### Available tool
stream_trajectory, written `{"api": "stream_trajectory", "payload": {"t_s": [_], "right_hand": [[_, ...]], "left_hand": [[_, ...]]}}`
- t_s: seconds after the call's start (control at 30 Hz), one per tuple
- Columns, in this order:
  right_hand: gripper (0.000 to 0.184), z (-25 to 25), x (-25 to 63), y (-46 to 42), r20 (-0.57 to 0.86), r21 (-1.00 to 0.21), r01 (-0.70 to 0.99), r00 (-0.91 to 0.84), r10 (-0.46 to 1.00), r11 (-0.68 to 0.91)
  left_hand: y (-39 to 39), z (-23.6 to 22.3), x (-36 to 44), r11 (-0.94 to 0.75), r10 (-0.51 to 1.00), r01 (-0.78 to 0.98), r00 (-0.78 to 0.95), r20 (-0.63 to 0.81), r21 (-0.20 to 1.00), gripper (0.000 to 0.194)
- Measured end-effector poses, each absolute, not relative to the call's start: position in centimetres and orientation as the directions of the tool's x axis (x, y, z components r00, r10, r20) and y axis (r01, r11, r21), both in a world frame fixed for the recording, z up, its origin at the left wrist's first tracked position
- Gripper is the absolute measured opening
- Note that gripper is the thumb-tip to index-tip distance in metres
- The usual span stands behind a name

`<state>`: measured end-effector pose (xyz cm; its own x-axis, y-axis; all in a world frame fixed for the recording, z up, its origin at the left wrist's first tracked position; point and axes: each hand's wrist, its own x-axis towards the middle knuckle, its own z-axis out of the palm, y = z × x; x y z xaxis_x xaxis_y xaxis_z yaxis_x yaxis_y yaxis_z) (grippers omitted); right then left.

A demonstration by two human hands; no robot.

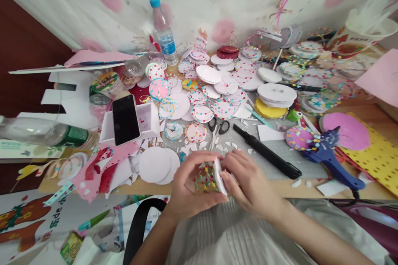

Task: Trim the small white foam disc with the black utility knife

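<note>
Close in front of my body, I hold a white paper disc [220, 179] on edge, with a bundle of red, yellow and green bead garland [206, 177] on its left face. My left hand [184, 186] curves round the garland side, thumb below and fingers above, gripping the disc's rim. Pressed against the white face are the thumb and fingers of my right hand [245, 180]. Just beyond my hands lie black-handled scissors [218, 128] and a black stick-like tool [269, 152]. Plain white paper discs [155, 165] are to the left of my left hand.
Many decorated discs [224, 109] crowd the table. A blue glue gun [334, 155] lies at the right. A phone [126, 119] rests on a white box [149, 118]. An upright water bottle [164, 35] stands behind, and another bottle [46, 131] lies at the left.
</note>
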<state>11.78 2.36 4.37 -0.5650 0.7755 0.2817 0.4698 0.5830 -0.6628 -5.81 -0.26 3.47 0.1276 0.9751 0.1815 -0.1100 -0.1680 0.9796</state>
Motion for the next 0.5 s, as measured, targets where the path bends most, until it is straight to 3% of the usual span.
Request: {"api": "stream_trajectory", "payload": {"t_s": [0.1, 0.27, 0.5], "right_hand": [[0.026, 3.8, 10.8, 2.6, 0.377, -0.627, 0.457, -0.53, 0.759, 0.631], [0.028, 3.5, 10.3, 2.6, 0.406, -0.69, 0.392, -0.487, 0.773, 0.609], [0.03, 2.7, 10.0, 3.1, 0.43, -0.609, 0.447, -0.507, 0.747, 0.655]], "left_hand": [[-0.2, 3.3, -6.0, -0.204, 0.964, -0.089, 0.157, 0.216, 0.975, 0.056], [0.1, 3.5, -5.8, -0.323, 0.941, 0.007, 0.111, 0.321, 0.946, 0.052], [-0.1, 3.6, -5.4, -0.3, 0.952, 0.081, 0.088, 0.293, 0.951, 0.052]]}}
